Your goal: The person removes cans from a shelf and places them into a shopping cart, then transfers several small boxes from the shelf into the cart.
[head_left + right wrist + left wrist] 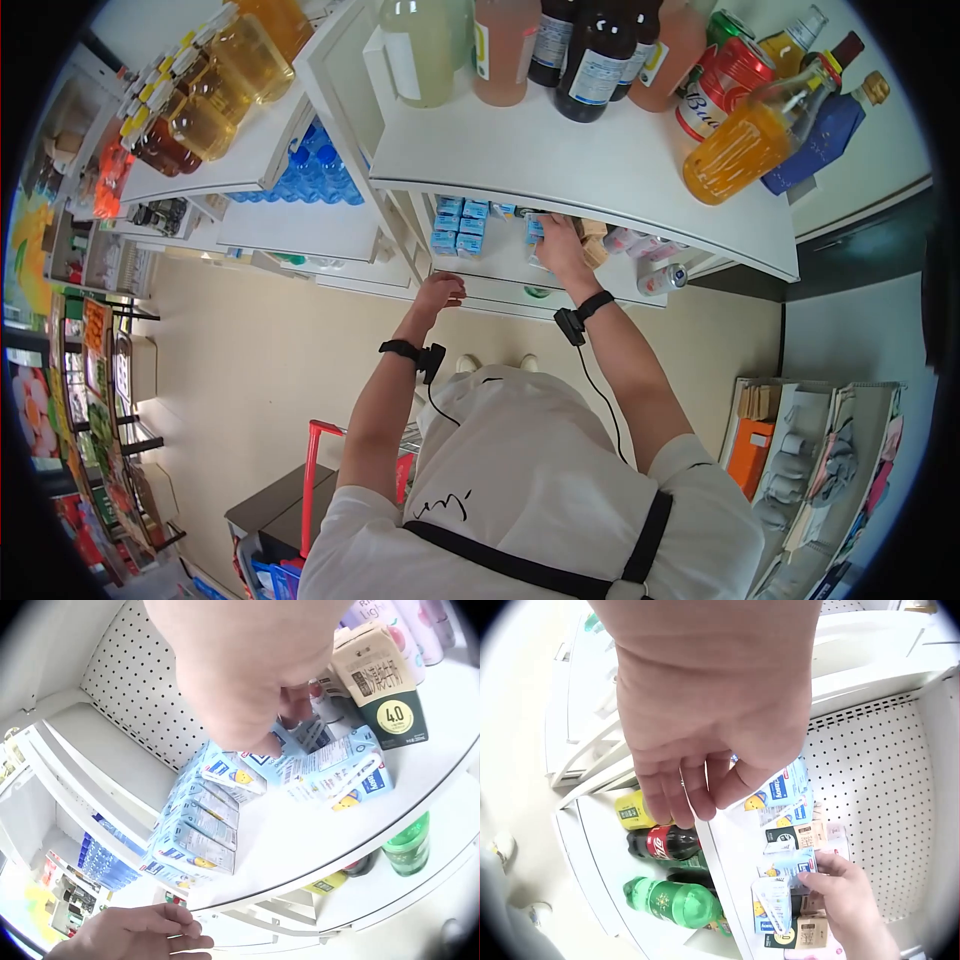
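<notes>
A light-blue carton (pixel 786 864) is on the middle shelf (pixel 300 851), pinched between the thumb and fingers of the person's right hand (pixel 562 248). Just beside it, nearer the shelf's front edge, is 1 more blue carton with a wrapped straw (pixel 337 772) on its side. Grouped blue cartons (pixel 199 829) stand to the person's left of that hand; to its right are a brown-and-green carton marked 4.0 (pixel 382 686) and lilac cans (pixel 390 630).

The left hand (pixel 440 290) hangs before the shelf edge, its fingers loosely bent and grasping nothing. Black straps carry 2 wrist cameras (pixel 568 327).

On the level below lie a green bottle (pixel 675 901) and a cola bottle (pixel 662 842). The upper shelf (pixel 480 150) bears dark bottles (pixel 597 65), a red can (pixel 722 88) and an orange-filled bottle (pixel 742 150).
</notes>
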Action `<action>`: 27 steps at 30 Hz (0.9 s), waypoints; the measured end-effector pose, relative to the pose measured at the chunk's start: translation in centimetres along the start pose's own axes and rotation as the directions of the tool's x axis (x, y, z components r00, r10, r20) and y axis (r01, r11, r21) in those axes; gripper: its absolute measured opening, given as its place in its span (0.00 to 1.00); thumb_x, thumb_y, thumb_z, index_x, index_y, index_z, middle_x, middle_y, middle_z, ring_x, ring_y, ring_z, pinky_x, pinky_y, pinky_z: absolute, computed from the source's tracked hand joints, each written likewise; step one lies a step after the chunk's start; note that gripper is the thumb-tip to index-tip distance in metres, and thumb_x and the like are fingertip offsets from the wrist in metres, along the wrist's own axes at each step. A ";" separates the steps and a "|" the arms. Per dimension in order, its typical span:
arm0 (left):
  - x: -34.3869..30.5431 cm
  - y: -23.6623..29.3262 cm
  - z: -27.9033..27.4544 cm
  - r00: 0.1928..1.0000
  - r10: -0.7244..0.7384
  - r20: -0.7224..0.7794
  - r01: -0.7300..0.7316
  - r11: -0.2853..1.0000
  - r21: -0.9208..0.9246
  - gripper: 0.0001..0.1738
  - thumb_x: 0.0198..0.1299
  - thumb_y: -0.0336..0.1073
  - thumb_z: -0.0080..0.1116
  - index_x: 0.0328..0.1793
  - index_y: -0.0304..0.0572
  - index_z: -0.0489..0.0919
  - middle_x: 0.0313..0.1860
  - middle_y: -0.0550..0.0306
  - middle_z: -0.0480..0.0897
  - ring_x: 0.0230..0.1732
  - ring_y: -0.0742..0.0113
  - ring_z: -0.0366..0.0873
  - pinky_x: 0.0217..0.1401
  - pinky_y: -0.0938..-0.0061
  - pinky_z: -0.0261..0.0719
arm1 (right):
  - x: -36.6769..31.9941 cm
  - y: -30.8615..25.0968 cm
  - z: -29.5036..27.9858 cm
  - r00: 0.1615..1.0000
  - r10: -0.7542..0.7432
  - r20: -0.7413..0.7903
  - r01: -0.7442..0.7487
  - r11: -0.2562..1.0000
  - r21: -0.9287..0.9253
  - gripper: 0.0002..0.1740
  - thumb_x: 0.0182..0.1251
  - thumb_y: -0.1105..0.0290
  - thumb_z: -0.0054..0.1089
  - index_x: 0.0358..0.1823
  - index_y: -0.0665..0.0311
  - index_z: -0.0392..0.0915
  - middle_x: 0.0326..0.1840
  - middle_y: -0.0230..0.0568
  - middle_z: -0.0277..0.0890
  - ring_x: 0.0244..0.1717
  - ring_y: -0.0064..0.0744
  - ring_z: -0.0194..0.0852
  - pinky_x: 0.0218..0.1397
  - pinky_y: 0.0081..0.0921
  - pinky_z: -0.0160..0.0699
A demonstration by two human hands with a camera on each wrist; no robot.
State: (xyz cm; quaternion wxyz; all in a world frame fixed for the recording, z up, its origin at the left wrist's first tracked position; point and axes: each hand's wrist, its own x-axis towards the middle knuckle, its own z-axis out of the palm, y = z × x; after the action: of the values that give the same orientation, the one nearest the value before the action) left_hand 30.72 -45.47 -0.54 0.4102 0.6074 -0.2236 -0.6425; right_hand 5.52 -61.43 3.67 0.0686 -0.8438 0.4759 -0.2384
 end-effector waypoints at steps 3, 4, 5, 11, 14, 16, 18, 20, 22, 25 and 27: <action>-0.2 0.2 0.9 0.997 0.016 0.074 -0.018 0.999 0.034 0.11 0.63 0.34 0.58 0.49 0.40 0.81 0.43 0.57 0.85 0.47 0.66 0.85 0.50 0.70 0.82 | 0.6 0.2 0.5 0.991 0.030 0.134 -0.053 0.984 0.171 0.23 0.60 0.72 0.66 0.57 0.67 0.75 0.58 0.57 0.77 0.59 0.61 0.76 0.62 0.47 0.78; -0.3 0.3 1.1 0.993 0.022 0.115 -0.029 0.998 0.056 0.11 0.63 0.34 0.58 0.50 0.40 0.81 0.44 0.58 0.85 0.48 0.67 0.85 0.50 0.71 0.82 | 0.7 0.0 0.6 0.990 0.029 0.137 -0.052 0.984 0.171 0.23 0.60 0.72 0.66 0.57 0.67 0.75 0.58 0.57 0.77 0.59 0.61 0.76 0.62 0.47 0.78; -0.6 0.4 1.3 0.993 0.021 0.117 -0.028 0.998 0.055 0.11 0.63 0.34 0.58 0.50 0.40 0.81 0.44 0.58 0.85 0.48 0.67 0.85 0.50 0.71 0.82 | 0.8 -0.8 0.5 0.984 0.081 0.160 -0.113 0.973 0.201 0.23 0.61 0.71 0.67 0.57 0.67 0.74 0.58 0.58 0.77 0.59 0.62 0.76 0.61 0.48 0.78; -1.2 0.8 2.1 0.986 0.025 0.167 -0.039 0.996 0.083 0.11 0.65 0.36 0.60 0.51 0.43 0.81 0.46 0.60 0.85 0.50 0.68 0.84 0.54 0.69 0.81 | 1.4 -2.3 0.1 0.971 0.125 0.203 -0.181 0.941 0.286 0.23 0.64 0.70 0.68 0.58 0.65 0.72 0.58 0.60 0.76 0.55 0.63 0.79 0.57 0.48 0.80; -1.2 0.6 2.3 0.985 0.019 0.171 -0.035 0.996 0.087 0.11 0.65 0.36 0.60 0.52 0.44 0.81 0.47 0.61 0.85 0.51 0.68 0.83 0.54 0.69 0.80 | 1.7 -2.4 0.5 0.982 0.048 0.180 -0.106 0.938 0.331 0.23 0.64 0.72 0.67 0.59 0.65 0.72 0.58 0.59 0.77 0.55 0.62 0.79 0.57 0.47 0.80; -1.1 0.4 2.4 0.984 0.013 0.177 -0.030 0.995 0.094 0.12 0.65 0.37 0.60 0.53 0.44 0.81 0.47 0.61 0.85 0.51 0.69 0.83 0.55 0.70 0.80 | 1.9 -2.7 0.9 0.986 0.009 0.165 -0.068 0.932 0.355 0.23 0.64 0.73 0.66 0.59 0.65 0.72 0.58 0.59 0.77 0.56 0.61 0.79 0.57 0.47 0.80; -1.2 0.4 2.5 0.983 0.010 0.181 -0.028 0.995 0.097 0.12 0.65 0.36 0.60 0.53 0.44 0.81 0.47 0.61 0.85 0.51 0.69 0.83 0.55 0.69 0.80 | 2.0 -2.9 1.5 0.988 -0.006 0.151 -0.045 0.942 0.332 0.23 0.63 0.75 0.66 0.60 0.65 0.71 0.58 0.59 0.76 0.55 0.61 0.79 0.57 0.46 0.81; -1.4 0.6 2.8 0.982 0.004 0.189 -0.023 0.995 0.098 0.12 0.65 0.36 0.60 0.53 0.44 0.81 0.47 0.61 0.85 0.51 0.69 0.83 0.55 0.69 0.80 | 2.1 -3.0 2.2 0.990 -0.012 0.142 -0.034 0.947 0.319 0.24 0.63 0.76 0.65 0.60 0.64 0.71 0.59 0.58 0.76 0.55 0.60 0.79 0.56 0.45 0.81; -1.3 0.9 3.0 0.980 0.003 0.198 -0.025 0.994 0.109 0.13 0.65 0.36 0.61 0.55 0.43 0.81 0.49 0.60 0.85 0.52 0.68 0.83 0.56 0.69 0.80 | 2.3 -3.1 2.9 0.986 0.046 0.160 -0.098 0.938 0.333 0.24 0.62 0.77 0.66 0.60 0.64 0.72 0.60 0.58 0.75 0.54 0.59 0.80 0.56 0.44 0.81; -1.3 1.4 3.4 0.976 -0.004 0.216 -0.025 0.991 0.130 0.16 0.65 0.36 0.61 0.58 0.43 0.80 0.53 0.59 0.84 0.54 0.67 0.83 0.57 0.69 0.80 | 2.5 -3.1 3.4 0.981 0.076 0.177 -0.135 0.926 0.353 0.25 0.62 0.77 0.66 0.61 0.64 0.73 0.61 0.58 0.75 0.53 0.58 0.81 0.56 0.44 0.82; -1.1 1.8 4.2 0.960 0.055 0.275 -0.079 0.994 0.078 0.25 0.65 0.36 0.61 0.67 0.42 0.75 0.57 0.57 0.83 0.57 0.67 0.82 0.59 0.69 0.79 | 2.7 -3.1 3.6 0.978 0.072 0.195 -0.142 0.915 0.376 0.24 0.62 0.77 0.66 0.61 0.65 0.73 0.61 0.58 0.74 0.53 0.57 0.81 0.55 0.43 0.82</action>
State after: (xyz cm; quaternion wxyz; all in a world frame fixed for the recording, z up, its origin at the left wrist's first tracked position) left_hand 27.08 -46.45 2.19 0.3698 0.5228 -0.3265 -0.6953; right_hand 10.73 -62.40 2.51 0.2894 -0.8037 0.4569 -0.2480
